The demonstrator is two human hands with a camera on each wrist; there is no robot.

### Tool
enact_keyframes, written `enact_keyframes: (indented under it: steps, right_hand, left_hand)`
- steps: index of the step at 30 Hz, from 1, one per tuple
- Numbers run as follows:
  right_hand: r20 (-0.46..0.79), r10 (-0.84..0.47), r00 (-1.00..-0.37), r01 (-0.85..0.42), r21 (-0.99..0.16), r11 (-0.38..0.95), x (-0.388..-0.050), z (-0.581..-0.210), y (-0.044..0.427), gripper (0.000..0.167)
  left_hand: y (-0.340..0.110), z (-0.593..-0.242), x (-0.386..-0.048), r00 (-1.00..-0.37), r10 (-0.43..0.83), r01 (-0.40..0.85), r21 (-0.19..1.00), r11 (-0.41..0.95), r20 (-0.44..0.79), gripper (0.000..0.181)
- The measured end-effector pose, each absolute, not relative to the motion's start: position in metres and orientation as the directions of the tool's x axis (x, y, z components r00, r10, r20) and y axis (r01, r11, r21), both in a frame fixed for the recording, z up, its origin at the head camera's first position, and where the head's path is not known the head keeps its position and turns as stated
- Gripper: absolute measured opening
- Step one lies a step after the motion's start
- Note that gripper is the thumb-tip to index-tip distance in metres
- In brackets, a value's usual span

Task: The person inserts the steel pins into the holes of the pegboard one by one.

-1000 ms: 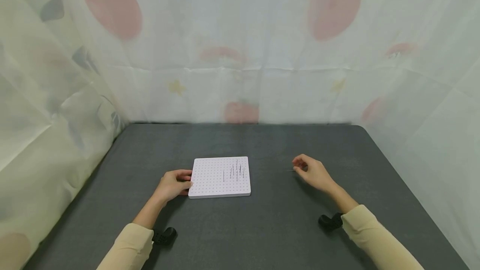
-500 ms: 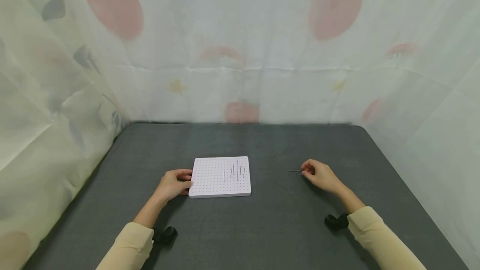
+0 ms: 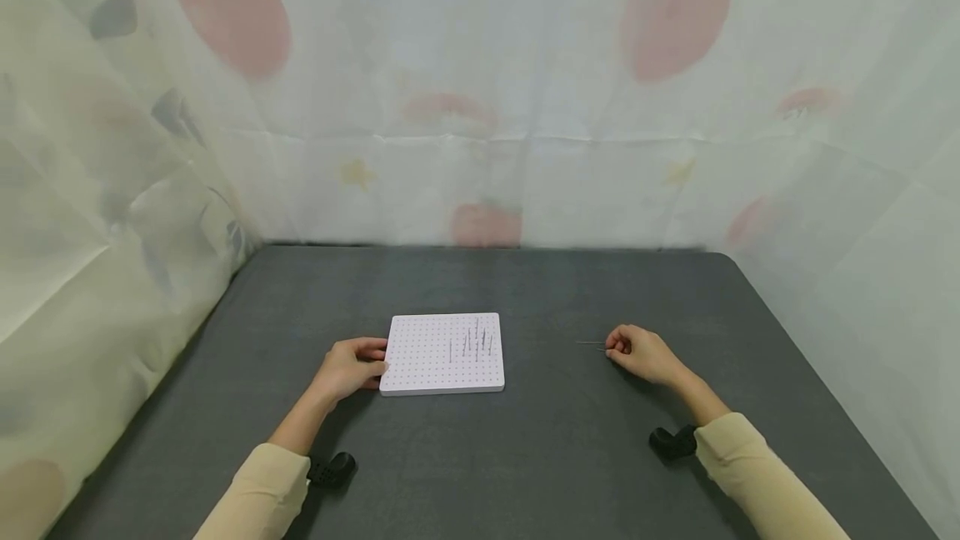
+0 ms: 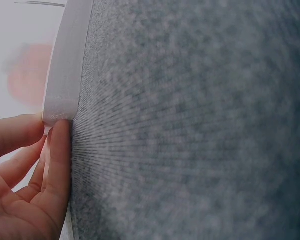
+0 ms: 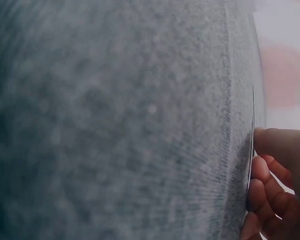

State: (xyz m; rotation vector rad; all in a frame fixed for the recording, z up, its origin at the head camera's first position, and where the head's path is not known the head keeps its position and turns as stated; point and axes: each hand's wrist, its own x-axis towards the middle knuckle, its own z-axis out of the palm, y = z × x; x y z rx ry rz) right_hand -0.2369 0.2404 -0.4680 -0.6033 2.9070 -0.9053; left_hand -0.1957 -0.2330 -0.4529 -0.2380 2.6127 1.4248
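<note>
A white perforated board (image 3: 420,357) lies on the table, and several thin metal pins (image 3: 477,342) stand upright in holes on its right half. My left hand (image 3: 349,370) grips its left edge; in the left wrist view the thumb and fingers (image 4: 60,150) hold the board's corner (image 4: 62,95). To the right of the board, my right hand (image 3: 641,354) is down at the table with bent fingers. A loose thin pin (image 3: 588,342) lies just left of its fingertips. In the right wrist view a pin (image 5: 253,115) runs along the fingertips; whether they pinch it is unclear.
The dark grey table (image 3: 480,465) spreads around the board. A pale curtain (image 3: 570,90) with faded fruit prints hangs behind it, and more cloth (image 3: 112,273) drapes along the left side. Each wrist wears a black device (image 3: 333,469).
My right hand has moved right and slightly down over the table, uncovering more of the loose pin, then nearly stopped. My left hand keeps its grip on the board.
</note>
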Motion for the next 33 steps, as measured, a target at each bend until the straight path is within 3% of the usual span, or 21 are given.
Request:
enact_keyframes:
  steps: [33]
  right_hand:
    - [0.126, -0.320, -0.939, -0.339, -0.483, 0.807, -0.2383, -0.4741, 0.2338, 0.011]
  left_hand:
    - [-0.2331, -0.4537, -0.1943, -0.977, -0.064, -0.204, 0.814, 0.544, -0.202, 0.046]
